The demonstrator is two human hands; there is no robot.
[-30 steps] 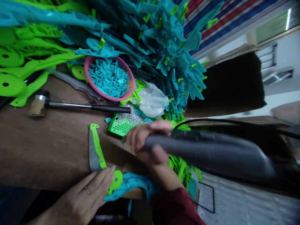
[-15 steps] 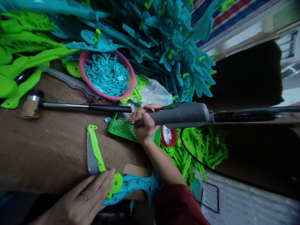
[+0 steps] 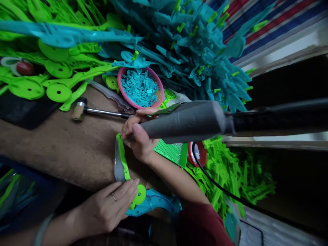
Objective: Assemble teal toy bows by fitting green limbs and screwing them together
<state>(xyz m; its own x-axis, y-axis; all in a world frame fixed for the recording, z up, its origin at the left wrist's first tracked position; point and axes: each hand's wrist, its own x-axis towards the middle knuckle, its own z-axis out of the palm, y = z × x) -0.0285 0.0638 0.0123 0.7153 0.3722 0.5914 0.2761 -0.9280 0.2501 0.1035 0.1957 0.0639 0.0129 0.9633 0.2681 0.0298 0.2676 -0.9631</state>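
The green strip [image 3: 123,155] lay on the brown table [image 3: 77,143], long and thin, with its far end pointing away from the person and a bit to the left. A see-through blade [image 3: 118,167] sat along its left side. The left hand [image 3: 110,205] was nearer to the strip's near end and lay right over it. Its fingers were straight and close together, flat on top, not curled round anything. A green disc [image 3: 140,195] and a blue piece [image 3: 153,203] stuck out to the right of that near end.

The right hand [image 3: 142,138] was just right of the strip's far end. Its fingers were curled round a big grey tool [image 3: 184,121], with the thumb along the side. The hand hid the tool's tip, so I cannot tell if it touched the strip.

Past the strip's far end lay a mallet [image 3: 104,112], and beyond that a pink basket [image 3: 161,92]. A green tray [image 3: 184,157] and a red tub [image 3: 202,155] stood to the strip's right. The black cord [image 3: 205,173] hung there too, well apart from the strip.
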